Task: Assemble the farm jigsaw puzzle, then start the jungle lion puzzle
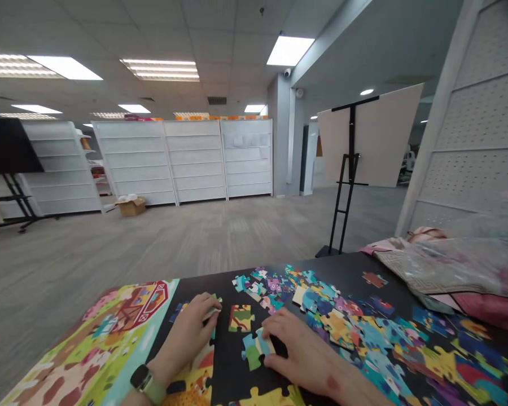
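Note:
My left hand (197, 324), wearing a watch (141, 378), is over the left side of the black table with fingers curled. A puzzle piece with a green edge (217, 300) shows at its fingertips, partly covered. My right hand (298, 349) pinches a pale puzzle piece (263, 341) between thumb and fingers, against a blue and green puzzle piece (252, 354) on the table. Between the hands lies a loose yellow, green and red puzzle piece (240, 318). Joined yellow pieces (197, 386) lie below my left hand, with more yellow pieces (273, 397) at the near edge.
Many loose puzzle pieces (359, 330) spread across the table's right side. A colourful farm picture sheet (122, 332) covers the left side. Plastic-wrapped cloth items (457, 265) are heaped at the right edge. Beyond the table are a black easel stand (349, 197) and white shelving (195, 160).

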`<state>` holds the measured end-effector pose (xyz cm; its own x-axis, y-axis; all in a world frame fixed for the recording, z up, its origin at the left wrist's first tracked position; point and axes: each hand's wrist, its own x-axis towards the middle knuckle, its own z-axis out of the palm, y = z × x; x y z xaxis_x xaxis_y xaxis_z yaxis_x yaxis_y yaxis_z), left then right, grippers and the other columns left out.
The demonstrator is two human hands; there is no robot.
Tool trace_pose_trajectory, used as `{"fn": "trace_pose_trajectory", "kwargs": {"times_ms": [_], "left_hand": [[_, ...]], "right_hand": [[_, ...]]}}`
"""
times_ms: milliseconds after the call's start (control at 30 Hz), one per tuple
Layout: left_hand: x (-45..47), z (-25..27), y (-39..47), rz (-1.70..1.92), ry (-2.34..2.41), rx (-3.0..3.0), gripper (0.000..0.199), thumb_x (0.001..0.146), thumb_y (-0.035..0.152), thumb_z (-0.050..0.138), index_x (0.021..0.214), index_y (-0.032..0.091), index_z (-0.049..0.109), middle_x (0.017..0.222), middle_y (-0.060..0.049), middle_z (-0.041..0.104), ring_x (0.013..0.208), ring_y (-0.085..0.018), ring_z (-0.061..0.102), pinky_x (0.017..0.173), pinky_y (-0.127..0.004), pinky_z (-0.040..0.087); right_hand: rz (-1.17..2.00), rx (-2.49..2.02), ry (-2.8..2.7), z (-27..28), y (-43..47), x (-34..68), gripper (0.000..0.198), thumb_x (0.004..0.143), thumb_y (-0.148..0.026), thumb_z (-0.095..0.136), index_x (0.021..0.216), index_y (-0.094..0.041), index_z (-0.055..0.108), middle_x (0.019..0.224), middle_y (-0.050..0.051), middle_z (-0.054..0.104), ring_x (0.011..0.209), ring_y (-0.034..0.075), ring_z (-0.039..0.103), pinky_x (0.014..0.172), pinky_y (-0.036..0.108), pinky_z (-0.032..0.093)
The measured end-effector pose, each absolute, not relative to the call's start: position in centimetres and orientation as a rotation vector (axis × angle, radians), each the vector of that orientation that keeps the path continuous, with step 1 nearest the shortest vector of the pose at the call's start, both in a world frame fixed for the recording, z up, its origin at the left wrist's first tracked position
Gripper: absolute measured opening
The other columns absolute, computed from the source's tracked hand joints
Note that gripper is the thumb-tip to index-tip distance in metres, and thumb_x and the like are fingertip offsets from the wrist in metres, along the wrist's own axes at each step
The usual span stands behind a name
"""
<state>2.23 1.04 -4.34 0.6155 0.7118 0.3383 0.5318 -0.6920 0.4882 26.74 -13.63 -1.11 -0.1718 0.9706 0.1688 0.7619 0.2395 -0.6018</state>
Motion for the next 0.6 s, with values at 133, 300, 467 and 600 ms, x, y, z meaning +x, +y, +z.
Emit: {"fn": "trace_pose_trajectory", "kwargs": {"times_ms": [133,300,467,600], "left_hand": [[2.0,-4.8,1.8,0.786,1.091,2.476,0.018,0.093,0.024,0.045,0.092,0.023,0.064,0.100,-0.008,0.065,0.097,-0.027,0.062,0.085,-0.039,0.048],[2.2,-4.7,1.4,0.795,1.089,2.466,0.017,0.092,0.024,0.048,0.090,0.024,0.064,0.099,-0.006,0.066,0.096,-0.025,0.063,0.084,-0.037,0.047],[1.7,-4.6,2.1,0.870,1.183,2.394,0.024,0.097,0.036,0.043,0.100,0.023,0.062,0.104,-0.008,0.066,0.099,-0.027,0.063,0.088,-0.041,0.047],[0.6,-5.1,3.8,0.959,1.327,2.327,0.035,0.096,0.031,0.036,0.121,0.016,0.055,0.118,-0.014,0.064,0.114,-0.030,0.060,0.101,-0.046,0.043]], "right_hand": [[0.587,-1.558,-1.988,-1.1,-13.9,26.5,0.030,0.077,-0.039,0.082,0.100,-0.022,0.073,0.111,0.005,0.068,0.111,0.024,0.058,0.097,0.031,0.045],[0.393,-1.717,-1.943,-0.5,-13.4,28.1,0.027,0.101,-0.028,0.045,0.107,-0.021,0.071,0.109,0.009,0.070,0.105,0.022,0.062,0.094,0.034,0.045],[0.273,-2.019,-1.783,-0.6,-12.2,31.3,0.041,0.092,-0.004,0.035,0.117,-0.017,0.064,0.108,0.012,0.072,0.104,0.022,0.066,0.088,0.031,0.045],[0.331,-1.999,-1.833,-1.0,-12.4,31.1,0.033,0.092,-0.018,0.048,0.122,-0.019,0.062,0.114,0.011,0.070,0.110,0.025,0.064,0.092,0.033,0.045]]}}
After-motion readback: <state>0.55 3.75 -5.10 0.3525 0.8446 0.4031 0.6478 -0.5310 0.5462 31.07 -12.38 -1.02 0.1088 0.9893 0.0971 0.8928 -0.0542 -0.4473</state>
